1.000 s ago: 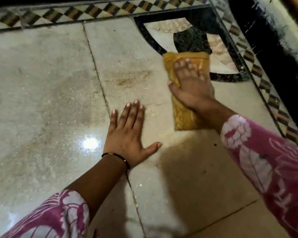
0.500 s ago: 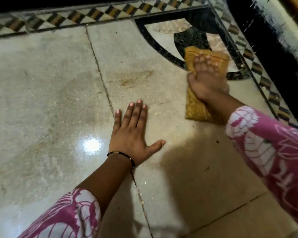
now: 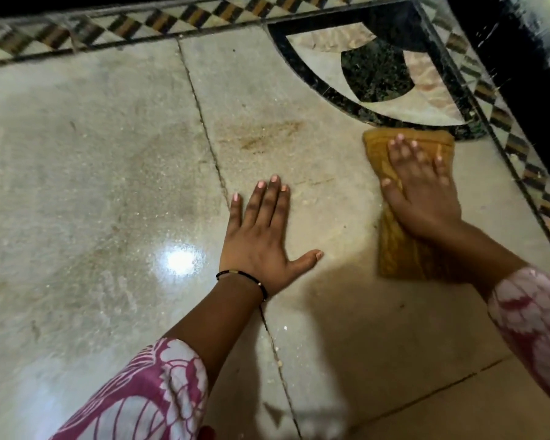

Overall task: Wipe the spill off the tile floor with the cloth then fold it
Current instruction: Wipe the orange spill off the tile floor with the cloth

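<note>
Cloth (image 3: 404,249) has come back toward me since a moment ago: it lay over the dark inlay then, and now its far edge sits just short of the black curved band (image 3: 318,87), on plain tile floor (image 3: 77,185). My right hand (image 3: 421,192) presses flat on it, fingers straight and spread, palm down, nothing curled round the fabric. My left hand (image 3: 261,236) has stayed where it was, flat on the floor with fingers straight and thumb out, holding nothing.

It is mustard yellow, folded into a long narrow pad that runs from my fingertips back under my wrist.

A brownish stain (image 3: 267,136) lies on the tile beyond my left hand, well apart from the cloth. A grout line (image 3: 204,122) runs past my left hand. A checkered border (image 3: 140,30) edges the floor at the far side and right. My pink and white sleeves (image 3: 146,395) show, and a black bracelet (image 3: 242,276) sits on my left wrist.
</note>
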The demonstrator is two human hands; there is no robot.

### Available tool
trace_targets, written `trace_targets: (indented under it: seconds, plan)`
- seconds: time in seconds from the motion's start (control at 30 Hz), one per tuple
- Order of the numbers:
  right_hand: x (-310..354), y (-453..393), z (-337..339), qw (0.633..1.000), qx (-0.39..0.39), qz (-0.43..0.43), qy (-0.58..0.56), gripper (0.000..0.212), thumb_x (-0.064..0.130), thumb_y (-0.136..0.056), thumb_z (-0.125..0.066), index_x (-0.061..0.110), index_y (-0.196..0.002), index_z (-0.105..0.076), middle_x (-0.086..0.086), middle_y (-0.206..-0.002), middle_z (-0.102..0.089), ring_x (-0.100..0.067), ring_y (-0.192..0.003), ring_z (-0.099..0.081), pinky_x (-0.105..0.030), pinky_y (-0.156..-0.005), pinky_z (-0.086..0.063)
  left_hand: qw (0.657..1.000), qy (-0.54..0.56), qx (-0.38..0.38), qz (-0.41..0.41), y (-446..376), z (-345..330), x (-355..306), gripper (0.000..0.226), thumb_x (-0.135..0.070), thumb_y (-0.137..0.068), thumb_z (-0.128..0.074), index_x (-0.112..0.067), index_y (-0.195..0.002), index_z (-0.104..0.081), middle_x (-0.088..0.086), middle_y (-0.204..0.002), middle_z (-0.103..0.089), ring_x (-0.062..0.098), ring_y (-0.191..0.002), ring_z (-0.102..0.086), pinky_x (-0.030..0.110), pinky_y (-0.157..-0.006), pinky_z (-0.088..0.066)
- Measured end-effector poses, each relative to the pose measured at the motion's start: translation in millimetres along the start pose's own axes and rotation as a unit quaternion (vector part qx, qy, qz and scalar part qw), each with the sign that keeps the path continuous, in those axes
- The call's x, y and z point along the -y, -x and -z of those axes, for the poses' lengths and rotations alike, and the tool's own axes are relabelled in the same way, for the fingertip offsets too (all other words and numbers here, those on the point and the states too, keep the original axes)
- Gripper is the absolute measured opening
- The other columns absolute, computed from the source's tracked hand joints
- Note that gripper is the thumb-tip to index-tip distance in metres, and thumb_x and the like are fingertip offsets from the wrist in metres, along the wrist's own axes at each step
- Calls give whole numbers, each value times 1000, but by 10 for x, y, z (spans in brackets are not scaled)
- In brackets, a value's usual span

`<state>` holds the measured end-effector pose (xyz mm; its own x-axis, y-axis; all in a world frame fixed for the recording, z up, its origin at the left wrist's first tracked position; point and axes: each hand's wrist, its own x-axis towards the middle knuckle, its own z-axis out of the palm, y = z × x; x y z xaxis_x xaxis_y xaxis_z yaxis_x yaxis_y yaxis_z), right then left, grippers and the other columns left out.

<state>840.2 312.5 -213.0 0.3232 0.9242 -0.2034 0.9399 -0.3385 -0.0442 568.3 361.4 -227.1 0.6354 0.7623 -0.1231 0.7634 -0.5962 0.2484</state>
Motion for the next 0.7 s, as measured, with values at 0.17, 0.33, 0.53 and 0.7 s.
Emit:
trace_targets:
  seconds: [0.17, 0.33, 0.53, 0.7]
  plan:
    - [445, -780, 181, 999, 33, 24, -4, 67, 52, -97, -18, 23, -152, 7, 3, -160, 13, -17, -146, 12, -44, -117, 10, 1000, -8, 4, 1, 0, 19, -26, 102, -82, -78, -17, -15, -150, 9, 3, -158, 15, 19, -144, 17, 48, -115, 12]
    - [1100, -497, 53, 979, 22, 203, 28, 65, 48, -95, -16, 20, -153, -4, 2, -161, -1, -19, -148, 2, -46, -118, 3, 1000, -8, 2, 1, -1, 12, -18, 102, -82, -78, -17, -14, -151, 7, 4, -159, 11, 19, -145, 14, 47, -115, 11]
    - [272, 485, -73, 987, 32, 153, 24, 65, 49, -94, -22, 29, -152, -4, 4, -161, -8, -15, -147, -4, -46, -119, -10, 1000, -7, 2, -1, 0, -17, -4, 102, -81, -78, -16, -14, -150, 9, 4, -158, 14, 20, -144, 15, 49, -116, 7]
    - [-228, 142, 9, 998, -28, -64, -7, 66, 52, -94, -15, 26, -153, 1, 0, -161, -1, -20, -148, -2, -45, -119, -1, 1000, -10, 2, 2, 1, -2, 22, 102, -82, -78, -15, -14, -150, 10, 4, -158, 16, 20, -144, 17, 50, -116, 7]
